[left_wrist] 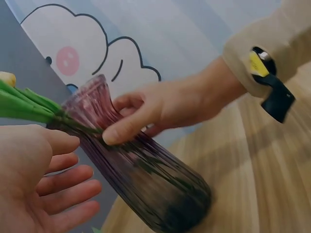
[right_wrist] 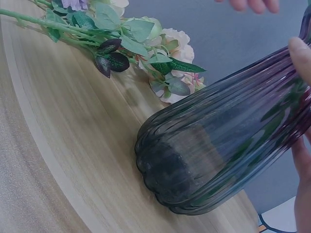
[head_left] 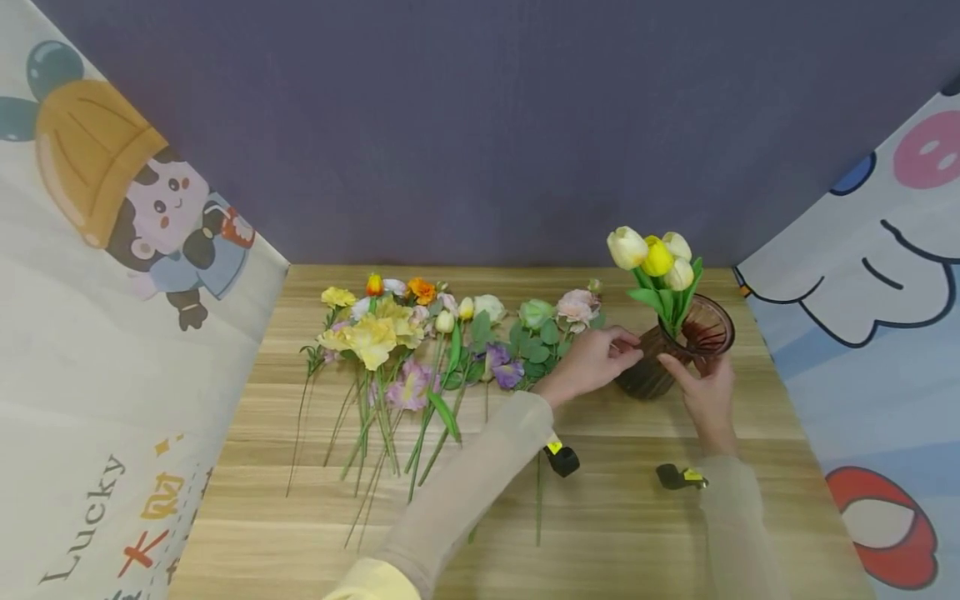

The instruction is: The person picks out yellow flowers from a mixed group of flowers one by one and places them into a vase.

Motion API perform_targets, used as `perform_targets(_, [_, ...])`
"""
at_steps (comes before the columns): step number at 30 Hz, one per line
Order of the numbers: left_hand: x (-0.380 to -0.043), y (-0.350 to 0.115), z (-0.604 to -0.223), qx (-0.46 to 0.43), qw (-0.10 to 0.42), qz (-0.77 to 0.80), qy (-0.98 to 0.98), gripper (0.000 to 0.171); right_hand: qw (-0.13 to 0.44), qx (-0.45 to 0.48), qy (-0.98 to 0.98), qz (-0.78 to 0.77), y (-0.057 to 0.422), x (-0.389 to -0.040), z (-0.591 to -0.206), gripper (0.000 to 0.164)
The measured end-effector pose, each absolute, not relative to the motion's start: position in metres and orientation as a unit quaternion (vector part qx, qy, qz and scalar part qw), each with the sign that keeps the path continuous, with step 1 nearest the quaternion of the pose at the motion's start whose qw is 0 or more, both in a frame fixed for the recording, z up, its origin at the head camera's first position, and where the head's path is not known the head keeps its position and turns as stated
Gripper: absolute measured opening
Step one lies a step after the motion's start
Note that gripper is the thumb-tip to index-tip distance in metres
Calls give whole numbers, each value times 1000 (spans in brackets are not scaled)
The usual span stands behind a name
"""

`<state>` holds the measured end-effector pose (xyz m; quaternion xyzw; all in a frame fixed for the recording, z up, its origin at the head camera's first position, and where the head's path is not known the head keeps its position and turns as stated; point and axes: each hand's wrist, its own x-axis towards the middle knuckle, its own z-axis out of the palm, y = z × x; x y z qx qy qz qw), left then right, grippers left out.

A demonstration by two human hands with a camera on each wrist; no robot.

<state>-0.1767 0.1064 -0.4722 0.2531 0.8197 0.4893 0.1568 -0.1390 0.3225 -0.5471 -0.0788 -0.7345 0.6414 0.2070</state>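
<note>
One ribbed purple glass vase stands on the wooden table, and it holds four tulips: three cream and one yellow. Left of the vase lie loose artificial flower stems, perhaps fifteen, though they overlap too much for a firm count. Two hands are at the vase, the left hand and the right hand, and a small black-and-yellow device sits at each of the two wrists.

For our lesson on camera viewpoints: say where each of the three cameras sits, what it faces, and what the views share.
Head: above the table, looking down; both sleeved forearms and hands at the vase of tulips.
Left wrist: beside the left hand, facing the right hand across the vase's neck.
Right wrist: low, facing the vase's base and loose flowers; fingertips only.
All share the vase.
</note>
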Motion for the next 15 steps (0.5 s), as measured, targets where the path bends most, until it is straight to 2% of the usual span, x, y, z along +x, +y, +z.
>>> perform_targets(5, [-165,93,-483,250,174,494,815,32,206,-78,-725,652,322,-139,-547,71])
perform_targets(15, [-145,62,-503,253,134,505,814,27,216,-64,-710,667,322,-139,-547,70])
